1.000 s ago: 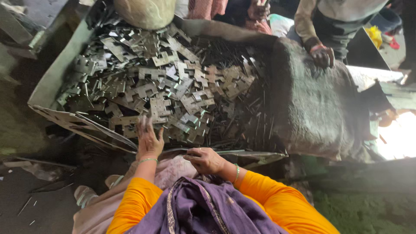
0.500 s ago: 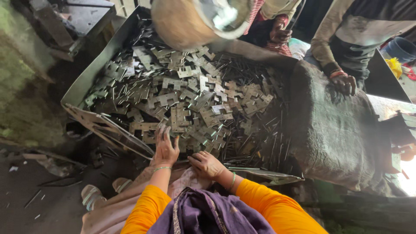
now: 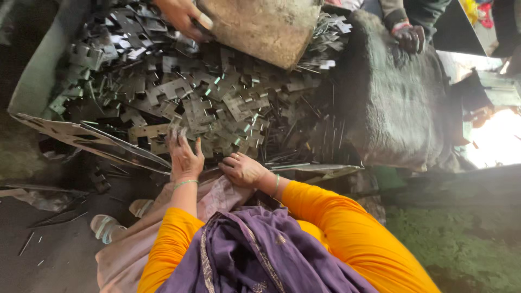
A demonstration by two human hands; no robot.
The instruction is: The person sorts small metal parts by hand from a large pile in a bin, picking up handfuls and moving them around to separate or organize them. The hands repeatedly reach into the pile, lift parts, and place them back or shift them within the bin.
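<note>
Much of the heap of flat metal stampings (image 3: 201, 103) is cut off at the top edge, and its right side disappears under a grey sack (image 3: 391, 97); the pieces there are dark and too tangled to tell apart. The co-worker's hand (image 3: 182, 16) at the top is partly out of frame, and another person's gloved hand (image 3: 410, 38) rests on the sack's upper end, the body behind it unseen. Compared with half a second ago, the rusty metal pan (image 3: 266, 27) fills more of the top of the view and lies tipped over the pile, with the co-worker's hand gripping its left edge; the person's own hands sit in about the same place at the near edge. The left hand (image 3: 183, 154) is spread flat, fingers extended and slightly apart, fingertips pressing on the stampings at the pile's near rim, grasping nothing. The right hand (image 3: 241, 169) is loosely curled, knuckles up, just beside the left one, touching the edge of the pile; whether it pinches a piece beneath the fingers cannot be told. A bent metal sheet (image 3: 92, 138) juts out to the left below the heap, just beside the left hand.
</note>
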